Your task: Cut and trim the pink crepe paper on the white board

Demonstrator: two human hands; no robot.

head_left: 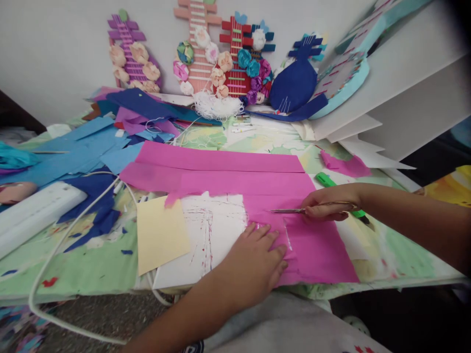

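Note:
A pink sheet point(320, 245) lies across the front of the table, partly over a white board point(224, 230) marked with dark scored lines. My left hand point(257, 257) rests flat on the pink sheet, fingers spread, close to the board's edge. In my right hand point(324, 203) is a pair of scissors point(287, 211), its blades pointing left just above the sheet. Whether the blades touch the sheet I cannot tell. Shiny clear streaks show on the pink near my left fingers. A yellow square of paper point(162, 235) overlaps the board's left side.
Decorated instrument-shaped crafts point(235, 59) lean on the wall at the back. Blue scraps point(81, 142) and a white power strip point(40, 215) with its cable point(47, 274) lie left. A green marker point(326, 180) is beside my right hand. White boards point(405, 88) stand at right.

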